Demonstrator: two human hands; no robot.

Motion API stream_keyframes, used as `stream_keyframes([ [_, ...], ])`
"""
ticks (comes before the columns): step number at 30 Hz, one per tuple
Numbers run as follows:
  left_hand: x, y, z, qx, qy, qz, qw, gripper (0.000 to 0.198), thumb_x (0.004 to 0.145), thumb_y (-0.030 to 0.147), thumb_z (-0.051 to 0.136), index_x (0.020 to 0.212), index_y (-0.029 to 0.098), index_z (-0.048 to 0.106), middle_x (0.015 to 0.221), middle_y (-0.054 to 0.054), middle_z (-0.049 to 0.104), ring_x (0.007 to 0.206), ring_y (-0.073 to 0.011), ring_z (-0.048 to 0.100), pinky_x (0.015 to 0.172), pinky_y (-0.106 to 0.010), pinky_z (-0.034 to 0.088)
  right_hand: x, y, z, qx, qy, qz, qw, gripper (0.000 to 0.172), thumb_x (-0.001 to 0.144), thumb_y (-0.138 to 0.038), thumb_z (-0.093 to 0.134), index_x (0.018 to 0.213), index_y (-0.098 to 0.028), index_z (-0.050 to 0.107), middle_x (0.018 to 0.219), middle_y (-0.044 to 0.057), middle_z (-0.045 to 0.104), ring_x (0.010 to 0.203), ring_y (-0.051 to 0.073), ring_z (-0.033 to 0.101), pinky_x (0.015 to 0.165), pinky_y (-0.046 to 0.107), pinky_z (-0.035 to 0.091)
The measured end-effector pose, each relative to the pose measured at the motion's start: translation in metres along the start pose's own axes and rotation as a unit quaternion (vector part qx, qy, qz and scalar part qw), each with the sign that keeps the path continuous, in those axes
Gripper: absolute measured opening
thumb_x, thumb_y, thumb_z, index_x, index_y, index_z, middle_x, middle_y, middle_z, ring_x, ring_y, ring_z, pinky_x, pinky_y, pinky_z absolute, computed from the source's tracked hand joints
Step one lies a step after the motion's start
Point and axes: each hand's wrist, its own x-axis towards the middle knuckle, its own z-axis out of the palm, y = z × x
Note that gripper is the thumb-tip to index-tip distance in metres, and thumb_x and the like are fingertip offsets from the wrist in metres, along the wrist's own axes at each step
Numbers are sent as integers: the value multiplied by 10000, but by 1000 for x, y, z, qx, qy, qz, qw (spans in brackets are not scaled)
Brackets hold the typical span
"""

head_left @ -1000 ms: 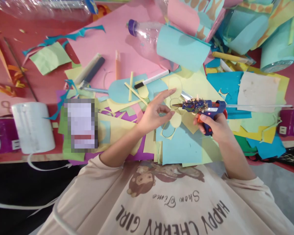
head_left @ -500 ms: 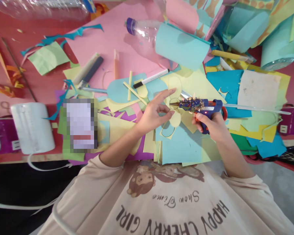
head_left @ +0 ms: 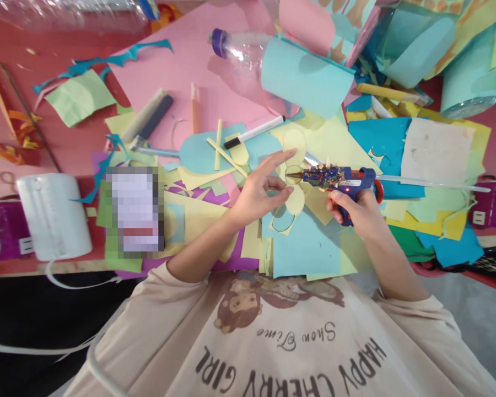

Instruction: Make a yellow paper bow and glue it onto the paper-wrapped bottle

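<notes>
My right hand [head_left: 357,212] is wrapped round the grip of a blue glue gun [head_left: 339,179] crusted with paper scraps, its nozzle pointing left at pale yellow paper petals [head_left: 295,171]. My left hand [head_left: 260,190] rests on the paper beside those petals with its fingers spread; the index finger reaches up toward the nozzle and a lower finger presses a petal [head_left: 295,201]. The petals lie on a light blue sheet [head_left: 306,248] amid layered coloured paper.
A black-capped marker [head_left: 254,132], a plastic bottle [head_left: 240,52] wrapped in light blue paper, a white roll [head_left: 53,215], a utility knife [head_left: 149,118] and several paper scraps cover the red table [head_left: 66,149]. Paper-covered cylinders [head_left: 467,82] crowd the far right.
The glue gun and my right hand have shifted slightly left, bringing the nozzle closer to the petals. My left hand has stayed in place.
</notes>
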Motion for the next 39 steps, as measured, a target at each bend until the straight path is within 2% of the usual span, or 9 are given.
stream_keyframes([
  [7,0,1,-1,-11,-1,-1,1000,590,839,179,635,1388,339,488,1477,-114,448,597,20,586,614,-144,553,-2,-3,2,0,15,2,1000,299,810,-419,701,683,-171,591,552,-24,585,388,61,465,376,208,339],
  [18,1,0,-2,2,-4,9,1000,592,845,227,644,1402,335,474,1489,-121,444,602,14,590,584,-134,542,-4,-6,0,-6,31,6,999,287,825,-354,668,627,-175,562,542,-34,556,389,52,453,380,204,332],
  [31,1,1,-2,2,-1,-3,1000,592,840,259,648,1401,335,478,1488,-113,448,599,3,595,589,-161,560,-5,-6,-5,-23,51,3,998,380,776,-489,707,614,-193,533,528,-21,539,386,74,446,367,236,336],
  [39,0,2,-1,11,1,10,1000,577,855,283,632,1405,350,469,1480,-107,459,590,0,601,580,-170,559,-6,-5,-6,-12,50,5,999,363,777,-465,710,610,-195,534,527,-28,532,381,72,440,366,236,315],
])
